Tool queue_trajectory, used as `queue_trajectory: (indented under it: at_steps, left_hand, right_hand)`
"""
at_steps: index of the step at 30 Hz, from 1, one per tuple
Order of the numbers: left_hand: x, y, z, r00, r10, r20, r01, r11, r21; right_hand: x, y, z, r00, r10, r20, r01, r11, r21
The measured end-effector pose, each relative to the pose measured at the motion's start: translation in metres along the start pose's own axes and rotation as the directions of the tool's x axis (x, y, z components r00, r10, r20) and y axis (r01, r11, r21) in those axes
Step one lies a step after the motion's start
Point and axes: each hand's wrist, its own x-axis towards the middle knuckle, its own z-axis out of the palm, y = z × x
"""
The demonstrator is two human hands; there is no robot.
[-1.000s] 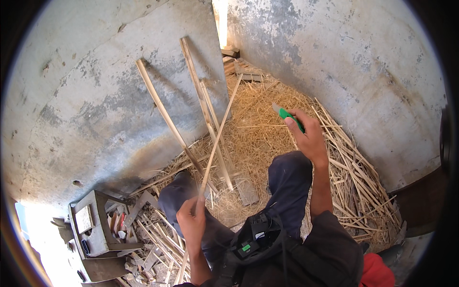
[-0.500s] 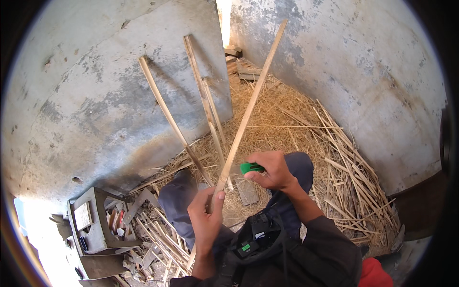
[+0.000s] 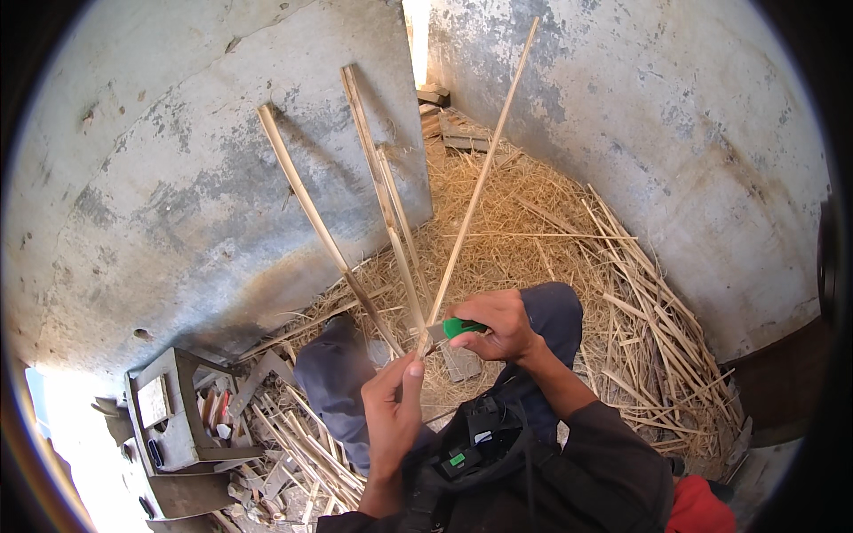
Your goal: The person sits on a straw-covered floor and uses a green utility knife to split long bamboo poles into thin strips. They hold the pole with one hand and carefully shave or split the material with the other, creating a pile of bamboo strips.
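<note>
A long, pale strip of wood or bamboo [image 3: 481, 182] rises from my left hand [image 3: 392, 407] toward the far right wall. My left thumb and fingers pinch it near its lower end. My right hand [image 3: 500, 322] is wrapped round the green handle of a knife [image 3: 461, 328]. Its blade points left and meets the strip just above my left fingers. Whether the blade has cut into the strip cannot be made out.
Several poles [image 3: 306, 200] lean on the left wall. Shavings [image 3: 533, 200] cover the floor ahead, and loose strips [image 3: 653, 333] are heaped at the right. A worn wooden box [image 3: 182, 453] with odds and ends stands at the lower left. My bent knees [image 3: 553, 311] flank the work.
The strip has turned so its narrow side shows, and its top sits higher. My right hand has brought the knife left and down against it; my left hand has shifted slightly right.
</note>
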Motion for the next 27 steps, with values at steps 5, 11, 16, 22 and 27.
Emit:
queue_trajectory:
  at_steps: [5,11,16,22,27]
  left_hand:
    - [-0.0023,-0.0012,0.0023,0.999,0.004,0.038,-0.002,0.999,-0.051]
    - [-0.0069,0.0055,0.0027,0.992,-0.115,0.054,0.121,0.984,-0.128]
    - [-0.0076,0.0018,0.0032,0.994,-0.089,0.068,0.097,0.986,-0.136]
    - [-0.0087,0.0045,0.002,0.991,-0.108,0.079,0.116,0.986,-0.116]
    - [-0.0113,0.0003,0.0009,0.991,-0.112,0.078,0.119,0.988,-0.101]
  right_hand:
    - [0.0036,-0.0051,-0.0022,0.999,-0.036,-0.014,0.034,0.993,-0.116]
    - [0.0033,-0.0077,-0.001,0.997,-0.062,-0.049,0.051,0.977,-0.209]
    - [0.0014,-0.0088,-0.0041,0.997,-0.059,-0.049,0.043,0.96,-0.278]
    - [-0.0003,-0.0063,-0.0047,0.995,-0.082,-0.058,0.058,0.94,-0.336]
    - [-0.0004,-0.0047,-0.0038,0.994,-0.096,-0.055,0.07,0.931,-0.358]
